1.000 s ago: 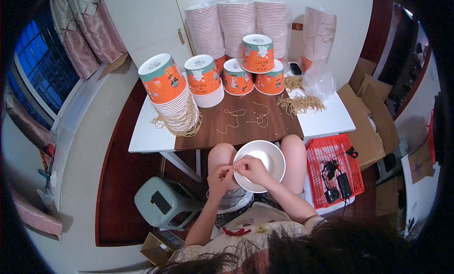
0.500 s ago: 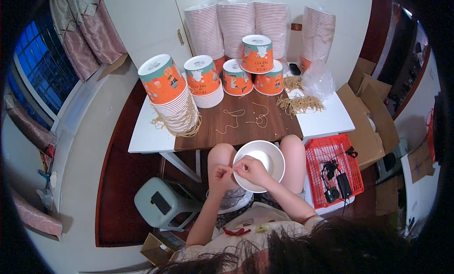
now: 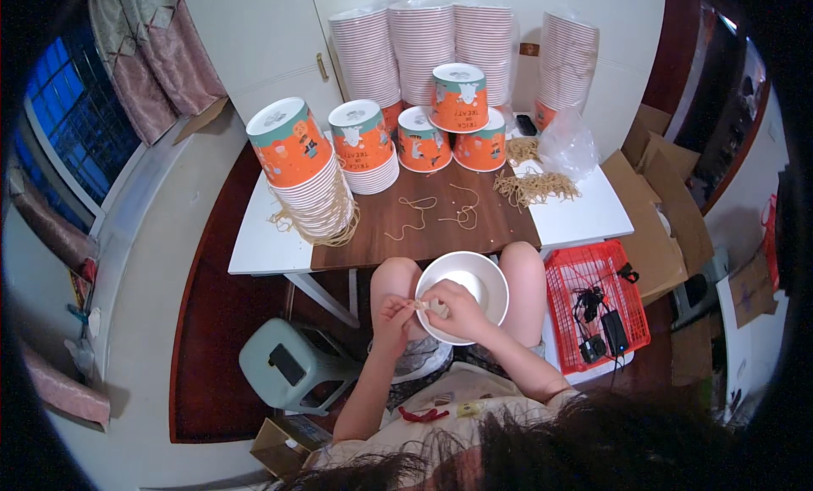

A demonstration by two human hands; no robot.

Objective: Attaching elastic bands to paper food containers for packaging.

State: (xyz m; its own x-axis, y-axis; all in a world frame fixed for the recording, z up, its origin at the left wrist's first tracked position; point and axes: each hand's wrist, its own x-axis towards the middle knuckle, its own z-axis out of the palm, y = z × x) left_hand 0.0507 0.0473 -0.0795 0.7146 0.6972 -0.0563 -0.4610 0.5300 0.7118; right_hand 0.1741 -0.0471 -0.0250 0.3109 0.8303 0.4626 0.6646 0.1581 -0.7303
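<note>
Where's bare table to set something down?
Free: the table's white right-front corner, between the cord bundle and the front edge; and brown tabletop right of the loose cords. Crowded: back, with bucket stacks; left, with a cord-draped stack; lap, with the white bucket.

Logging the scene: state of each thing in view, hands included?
Left hand: fingers curled, anything held unclear
Right hand: fingers curled, anything held unclear
Lap bucket: open side up
Tall bucket stack: nested, upside down, cords draped
Short stack: nested, upside down
Pyramid buckets: upside down
Wrapped stacks: nested
Loose cords: unbundled
Cord pile: bunched
Clear bag: crumpled
Red basket: open, holding cables
Cardboard box: flaps open
Stool: upright
</note>
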